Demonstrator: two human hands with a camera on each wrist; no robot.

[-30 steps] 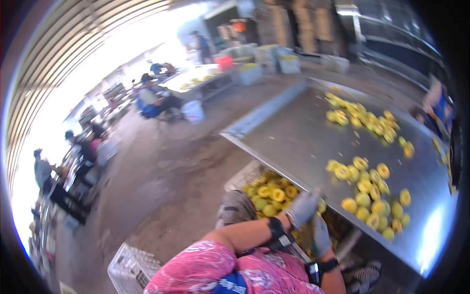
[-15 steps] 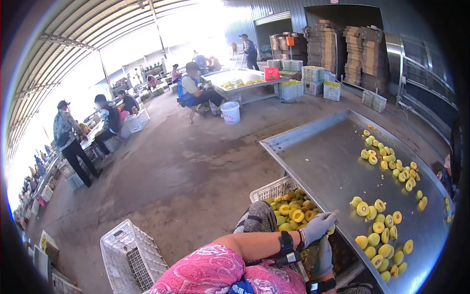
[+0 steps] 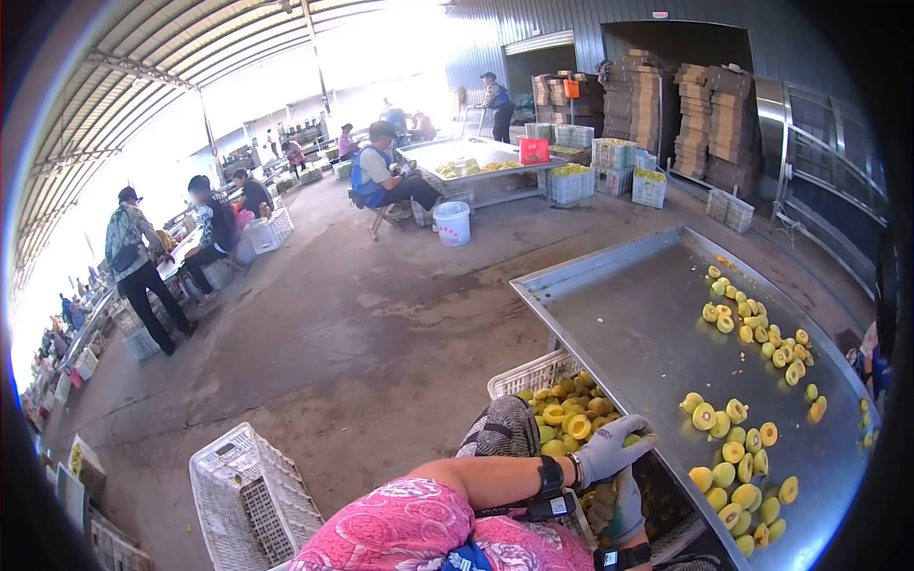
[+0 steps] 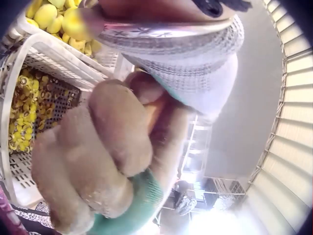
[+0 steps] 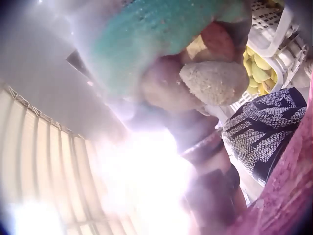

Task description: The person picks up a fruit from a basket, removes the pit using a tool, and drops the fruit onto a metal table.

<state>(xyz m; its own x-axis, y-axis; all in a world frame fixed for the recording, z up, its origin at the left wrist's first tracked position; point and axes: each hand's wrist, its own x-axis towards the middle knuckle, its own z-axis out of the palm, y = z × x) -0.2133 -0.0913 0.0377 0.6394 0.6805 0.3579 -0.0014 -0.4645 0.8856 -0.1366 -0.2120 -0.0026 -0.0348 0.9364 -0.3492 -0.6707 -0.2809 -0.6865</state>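
My gloved left hand (image 3: 606,451) holds a yellow-green peach (image 3: 632,440) beside the metal table's near edge, its fingers curled over it. Just below, the gloved right hand (image 3: 624,509) is raised against the left one, its green palm coating partly showing. In the right wrist view, a thumb (image 5: 215,84) bends beside a small tan piece (image 5: 196,49), mostly hidden; I cannot tell what it is. Curled gloved fingers (image 4: 120,127) fill the left wrist view. Under the hands stands a crate (image 4: 13,93) with pits and yellow scraps.
Halved peaches (image 3: 738,476) lie on the steel table (image 3: 609,314). A white crate (image 3: 533,369) of peaches stands by my knee (image 3: 502,433). Another crate (image 3: 224,457) sits on the floor at left. Farther off, people work near a white bucket (image 3: 451,224) and stacked cardboard (image 3: 714,124).
The head view has swung and steadied, shifting the table rightward. Both hands stay together by the table edge; the left fingers now curl farther over the peach.
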